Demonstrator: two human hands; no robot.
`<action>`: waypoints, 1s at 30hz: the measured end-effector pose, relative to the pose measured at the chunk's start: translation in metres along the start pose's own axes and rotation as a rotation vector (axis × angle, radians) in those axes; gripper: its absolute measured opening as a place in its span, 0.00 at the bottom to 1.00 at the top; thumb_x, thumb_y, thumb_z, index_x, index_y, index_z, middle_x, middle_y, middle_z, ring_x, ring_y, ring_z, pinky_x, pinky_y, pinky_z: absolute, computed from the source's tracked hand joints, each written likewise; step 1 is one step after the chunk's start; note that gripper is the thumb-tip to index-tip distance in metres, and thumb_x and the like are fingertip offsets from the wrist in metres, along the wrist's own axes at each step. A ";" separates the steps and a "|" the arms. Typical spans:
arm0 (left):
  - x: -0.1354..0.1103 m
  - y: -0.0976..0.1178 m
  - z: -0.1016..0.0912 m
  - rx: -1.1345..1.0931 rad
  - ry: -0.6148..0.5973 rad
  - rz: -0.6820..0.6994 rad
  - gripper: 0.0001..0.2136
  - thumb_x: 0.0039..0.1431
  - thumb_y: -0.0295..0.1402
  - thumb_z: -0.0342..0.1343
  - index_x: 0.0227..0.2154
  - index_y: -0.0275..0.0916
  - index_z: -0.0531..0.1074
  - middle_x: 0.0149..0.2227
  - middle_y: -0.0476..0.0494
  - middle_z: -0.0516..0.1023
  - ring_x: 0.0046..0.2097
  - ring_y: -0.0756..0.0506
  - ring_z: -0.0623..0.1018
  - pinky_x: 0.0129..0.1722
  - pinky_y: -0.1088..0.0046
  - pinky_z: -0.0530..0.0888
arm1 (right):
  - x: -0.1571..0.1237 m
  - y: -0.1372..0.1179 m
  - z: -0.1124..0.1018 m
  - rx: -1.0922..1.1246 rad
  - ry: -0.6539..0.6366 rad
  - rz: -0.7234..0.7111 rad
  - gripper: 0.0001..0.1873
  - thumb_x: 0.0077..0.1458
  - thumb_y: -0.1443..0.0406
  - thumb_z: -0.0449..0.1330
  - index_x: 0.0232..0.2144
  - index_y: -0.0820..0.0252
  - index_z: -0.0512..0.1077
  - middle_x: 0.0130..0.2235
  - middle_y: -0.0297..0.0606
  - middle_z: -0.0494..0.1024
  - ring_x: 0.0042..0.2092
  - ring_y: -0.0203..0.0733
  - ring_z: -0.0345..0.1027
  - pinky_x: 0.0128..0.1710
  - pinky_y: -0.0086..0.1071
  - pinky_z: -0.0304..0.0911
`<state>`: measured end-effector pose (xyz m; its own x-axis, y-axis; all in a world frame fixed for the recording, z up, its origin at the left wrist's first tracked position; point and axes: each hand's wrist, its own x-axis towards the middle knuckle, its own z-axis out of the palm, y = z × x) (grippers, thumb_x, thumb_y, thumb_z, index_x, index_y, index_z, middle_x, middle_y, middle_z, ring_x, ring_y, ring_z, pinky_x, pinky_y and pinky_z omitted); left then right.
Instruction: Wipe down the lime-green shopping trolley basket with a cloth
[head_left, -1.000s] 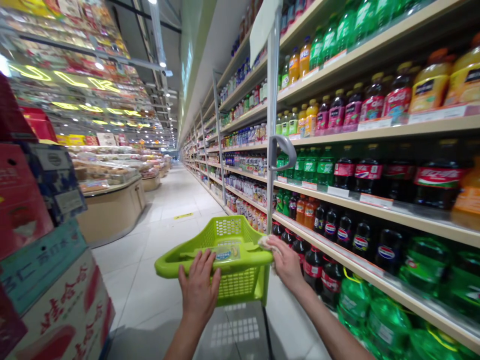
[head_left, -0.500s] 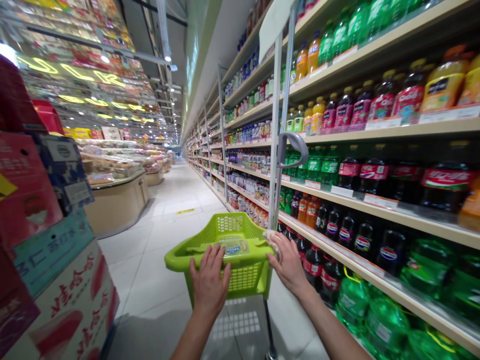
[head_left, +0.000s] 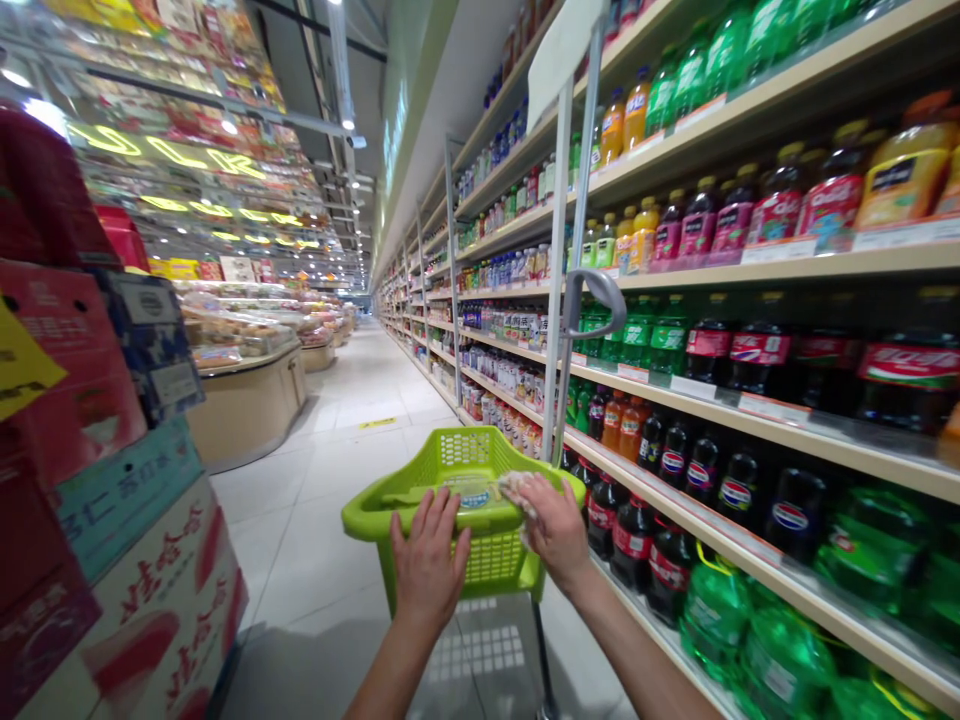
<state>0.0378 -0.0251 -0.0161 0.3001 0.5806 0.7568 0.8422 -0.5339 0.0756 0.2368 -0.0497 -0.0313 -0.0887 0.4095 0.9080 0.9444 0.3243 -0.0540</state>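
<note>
On the handle (head_left: 491, 520) of the cart (head_left: 491, 566), the right hand (head_left: 556, 525), clamped on a cloth (head_left: 514, 487), has slid inward, bringing it nearer the loosely spread left hand (head_left: 427, 558).

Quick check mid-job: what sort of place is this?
Most likely a supermarket aisle: long shelves of bottled drinks line the right side, price labels run along their edges, and a green shopping cart stands in front.

- The left hand (head_left: 429, 565) lay on a green cart (head_left: 491, 565).
- The right hand (head_left: 556, 530) held a pale cloth (head_left: 516, 488) against the handle (head_left: 491, 521).
- Bottles (head_left: 776, 205) lined shelves (head_left: 675, 275) on the right.
</note>
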 end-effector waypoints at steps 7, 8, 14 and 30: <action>0.000 0.005 0.003 -0.015 -0.003 -0.033 0.18 0.55 0.33 0.44 0.49 0.40 0.65 0.53 0.41 0.67 0.55 0.39 0.65 0.54 0.47 0.49 | -0.007 0.024 -0.010 -0.134 0.066 0.225 0.20 0.53 0.70 0.45 0.47 0.58 0.65 0.45 0.40 0.73 0.51 0.46 0.62 0.54 0.49 0.46; 0.000 0.007 0.003 -0.016 -0.004 -0.035 0.18 0.55 0.33 0.44 0.49 0.40 0.65 0.53 0.41 0.67 0.55 0.39 0.64 0.54 0.47 0.49 | -0.007 0.014 -0.007 -0.118 0.064 0.178 0.19 0.54 0.70 0.45 0.47 0.58 0.65 0.46 0.40 0.73 0.52 0.45 0.62 0.55 0.47 0.46; 0.002 0.008 -0.002 -0.017 -0.029 -0.006 0.18 0.55 0.33 0.45 0.49 0.41 0.65 0.53 0.40 0.67 0.54 0.39 0.65 0.54 0.49 0.50 | -0.002 0.001 0.005 -0.110 0.030 0.074 0.20 0.52 0.70 0.46 0.47 0.59 0.65 0.46 0.41 0.73 0.53 0.44 0.60 0.56 0.48 0.42; 0.006 0.012 -0.001 -0.020 -0.065 -0.007 0.18 0.55 0.33 0.45 0.50 0.42 0.64 0.54 0.42 0.66 0.55 0.39 0.64 0.54 0.50 0.51 | -0.011 0.071 -0.021 -0.077 -0.099 0.081 0.20 0.57 0.62 0.44 0.49 0.59 0.63 0.48 0.43 0.71 0.54 0.46 0.59 0.52 0.49 0.51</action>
<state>0.0488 -0.0286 -0.0100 0.3236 0.6227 0.7124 0.8354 -0.5415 0.0938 0.3112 -0.0491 -0.0364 -0.0383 0.5150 0.8563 0.9708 0.2221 -0.0901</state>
